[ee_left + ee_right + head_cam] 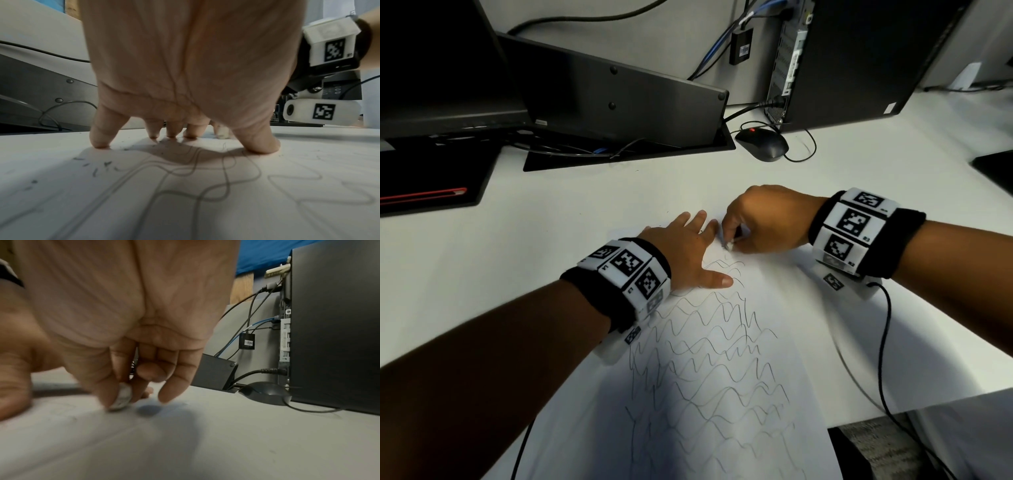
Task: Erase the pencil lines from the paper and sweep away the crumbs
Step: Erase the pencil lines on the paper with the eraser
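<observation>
A white sheet of paper (784,325) covered in wavy pencil lines (709,353) lies on the white desk. My left hand (688,251) presses flat on the paper's far end, fingers spread and straight, fingertips (100,142) touching the sheet. My right hand (760,222) sits just right of it and pinches a small white eraser (728,245) against the paper; the eraser (122,396) shows between thumb and fingers in the right wrist view. Dark eraser crumbs (96,167) lie scattered on the paper near my left fingers.
A black mouse (763,144) and its cable sit behind the paper. A black computer tower (859,58) stands at the back right, a monitor base (599,92) and cable tray at the back left. A wrist cable (883,359) trails over the desk's front right edge.
</observation>
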Available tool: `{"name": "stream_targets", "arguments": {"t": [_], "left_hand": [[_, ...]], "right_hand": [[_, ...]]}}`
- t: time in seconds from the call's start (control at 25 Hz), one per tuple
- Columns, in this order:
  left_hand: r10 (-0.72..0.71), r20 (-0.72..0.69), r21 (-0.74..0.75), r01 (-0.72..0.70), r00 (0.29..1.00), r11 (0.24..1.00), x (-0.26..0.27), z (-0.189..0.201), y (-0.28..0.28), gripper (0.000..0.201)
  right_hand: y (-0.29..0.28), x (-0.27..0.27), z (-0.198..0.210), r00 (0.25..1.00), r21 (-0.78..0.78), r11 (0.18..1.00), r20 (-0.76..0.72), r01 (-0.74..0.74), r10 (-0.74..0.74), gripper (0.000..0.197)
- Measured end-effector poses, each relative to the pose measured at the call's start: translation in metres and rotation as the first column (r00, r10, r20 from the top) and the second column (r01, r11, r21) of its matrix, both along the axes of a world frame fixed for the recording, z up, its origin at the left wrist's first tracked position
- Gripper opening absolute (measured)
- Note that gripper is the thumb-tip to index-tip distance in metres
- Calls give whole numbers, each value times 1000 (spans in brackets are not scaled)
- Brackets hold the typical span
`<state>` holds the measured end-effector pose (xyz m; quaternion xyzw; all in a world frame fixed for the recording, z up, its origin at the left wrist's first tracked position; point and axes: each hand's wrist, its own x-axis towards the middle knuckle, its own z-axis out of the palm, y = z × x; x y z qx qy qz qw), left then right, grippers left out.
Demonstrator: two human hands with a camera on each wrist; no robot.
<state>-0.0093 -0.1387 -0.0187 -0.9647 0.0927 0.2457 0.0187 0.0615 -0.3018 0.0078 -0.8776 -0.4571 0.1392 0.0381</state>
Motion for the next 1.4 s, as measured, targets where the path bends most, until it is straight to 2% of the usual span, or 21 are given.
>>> {"name": "stream_targets", "arguments": {"t": [0.04, 0.12, 0.24, 0.4, 0.52, 0.68, 0.84, 1.0, 1.08, 1.2, 1.32, 1.4], "left_hand": [[-1, -1, 4, 1, 1000, 1000, 0, 0, 0, 103], [0, 0, 5, 0, 1000, 1000, 0, 0, 1, 102], [4, -3, -10, -4, 1000, 1000, 0, 0, 1, 102], [9, -15, -14, -9, 1000, 1000, 1, 0, 2, 101], [13, -15, -20, -13, 1000, 1000, 1, -1, 3, 100], [8, -20, -15, -8, 1000, 1000, 1, -1, 3, 101], [18, -25, -30, -19, 1000, 999, 0, -1, 3, 100], [9, -22, -9, -9, 1000, 1000, 0, 0, 3, 102], [13, -25, -11, -13, 1000, 1000, 1, -1, 3, 103], [7, -23, -4, -7, 1000, 1000, 0, -1, 3, 104], [6, -18, 4, -6, 1000, 1000, 1, -1, 3, 104], [3, -18, 5, -2, 1000, 1000, 1, -2, 3, 104]], "right_hand": [[1, 3, -1, 999, 32, 999, 32, 28, -29, 15], [1, 5, -1, 998, 63, 996, 4, 59, -59, 14], [1, 0, 1, 997, -1, 1000, -71, 1, -2, 12], [7, 3, -1, 998, 55, 997, 12, 55, -56, 15], [8, 0, 2, 997, 4, 1000, -75, 9, -9, 13], [9, 6, 2, 999, 21, 999, 6, 39, -39, 14], [10, 5, 4, 993, -22, 1000, -119, -16, 13, 9], [10, 11, 3, 998, 40, 998, -57, 37, -35, 12], [8, 10, 1, 995, 46, 999, -99, 27, -22, 10], [5, 11, 3, 985, -26, 1000, -174, -1, -4, 6], [4, 17, 2, 994, 33, 999, -102, 43, -40, 7], [1, 16, -1, 992, 53, 998, -117, 43, -36, 7]]}}
